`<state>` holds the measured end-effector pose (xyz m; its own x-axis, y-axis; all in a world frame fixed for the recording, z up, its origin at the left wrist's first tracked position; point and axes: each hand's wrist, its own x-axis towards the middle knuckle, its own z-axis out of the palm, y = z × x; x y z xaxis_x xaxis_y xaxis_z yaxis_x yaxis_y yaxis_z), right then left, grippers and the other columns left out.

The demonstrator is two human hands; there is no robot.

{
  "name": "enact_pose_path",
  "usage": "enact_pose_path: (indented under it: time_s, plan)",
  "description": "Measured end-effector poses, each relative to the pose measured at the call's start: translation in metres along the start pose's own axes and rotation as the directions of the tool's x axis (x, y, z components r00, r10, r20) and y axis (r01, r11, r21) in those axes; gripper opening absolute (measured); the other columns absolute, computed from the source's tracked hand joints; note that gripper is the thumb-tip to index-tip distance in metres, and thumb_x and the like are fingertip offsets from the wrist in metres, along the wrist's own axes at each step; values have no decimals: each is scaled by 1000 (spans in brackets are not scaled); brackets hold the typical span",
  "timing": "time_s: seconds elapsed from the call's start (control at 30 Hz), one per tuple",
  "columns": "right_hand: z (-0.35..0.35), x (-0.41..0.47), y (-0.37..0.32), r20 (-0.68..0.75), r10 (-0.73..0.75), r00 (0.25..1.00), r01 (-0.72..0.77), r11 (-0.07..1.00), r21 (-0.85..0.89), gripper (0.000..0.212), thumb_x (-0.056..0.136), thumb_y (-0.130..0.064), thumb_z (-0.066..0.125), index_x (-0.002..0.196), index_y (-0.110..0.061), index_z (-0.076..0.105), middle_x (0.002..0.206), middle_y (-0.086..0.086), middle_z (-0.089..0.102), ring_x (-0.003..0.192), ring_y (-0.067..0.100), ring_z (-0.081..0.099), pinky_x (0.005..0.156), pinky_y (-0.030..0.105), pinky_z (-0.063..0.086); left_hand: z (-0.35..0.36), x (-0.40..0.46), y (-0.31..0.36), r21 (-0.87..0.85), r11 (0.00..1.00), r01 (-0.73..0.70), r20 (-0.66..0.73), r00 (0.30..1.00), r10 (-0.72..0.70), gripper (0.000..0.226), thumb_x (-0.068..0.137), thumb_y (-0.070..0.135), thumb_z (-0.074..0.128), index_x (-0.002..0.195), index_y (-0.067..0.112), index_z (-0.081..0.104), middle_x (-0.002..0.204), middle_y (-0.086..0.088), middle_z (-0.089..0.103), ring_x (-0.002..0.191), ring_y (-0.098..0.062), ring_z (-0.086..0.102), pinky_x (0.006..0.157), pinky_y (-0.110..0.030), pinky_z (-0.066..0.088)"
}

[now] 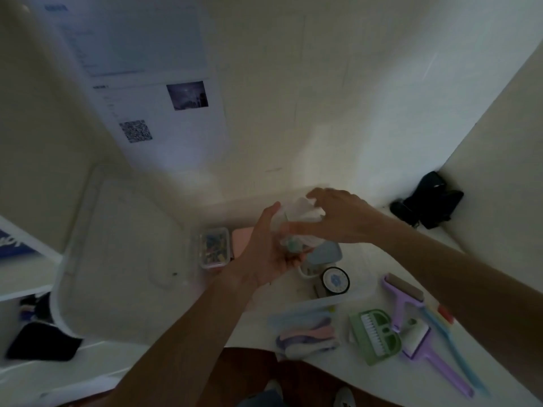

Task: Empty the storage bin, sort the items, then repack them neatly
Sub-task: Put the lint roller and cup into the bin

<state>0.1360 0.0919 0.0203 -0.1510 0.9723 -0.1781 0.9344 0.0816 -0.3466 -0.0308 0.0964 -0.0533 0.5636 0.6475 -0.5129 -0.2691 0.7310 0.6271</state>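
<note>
While left hand (266,254) cups a clear plastic jar (293,227) from below, fingers curled round it, right hand (338,215) claws its white top. Clear bin (332,302) directly under; ribbed green brush (377,333), purple roller (407,295) at 4 o'clock.

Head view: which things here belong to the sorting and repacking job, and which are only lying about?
Belong to the job:
- clear bag of small items, held by left hand and right hand
- clear storage bin
- small box of coloured bits
- round timer
- green brush
- purple rollers
- folded cloths

Just lying about:
- black object in the corner
- papers on the wall
</note>
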Motion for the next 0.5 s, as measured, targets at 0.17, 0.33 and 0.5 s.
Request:
enact_pose_path:
  time_s: [0.17,0.33,0.5]
  plan:
    - [-6,-1,4,21,-89,996,86,990,107,91,52,-74,77,130,-48,40,109,-11,55,83,-3,53,87,35,52,2,-3,-4,11,1000,-17,2,1000,17,86,86,74,42,139,6,51,85,-16,65,54,-21,61,44,-21,43]
    - [9,3,7,-14,-74,997,75,994,83,93,52,-79,73,132,-47,40,115,-5,58,96,13,59,89,35,50,-9,4,-11,-23,1000,3,83,997,-1,98,77,81,44,141,6,49,101,-21,62,61,-22,63,47,-22,44]
    - [43,8,12,77,-21,997,11,992,123,110,49,-75,76,141,-37,32,129,-2,54,112,20,55,97,35,47,-25,7,-26,-118,989,87,-48,995,-93,87,83,77,46,130,4,59,120,-24,66,84,-38,72,61,-37,60]
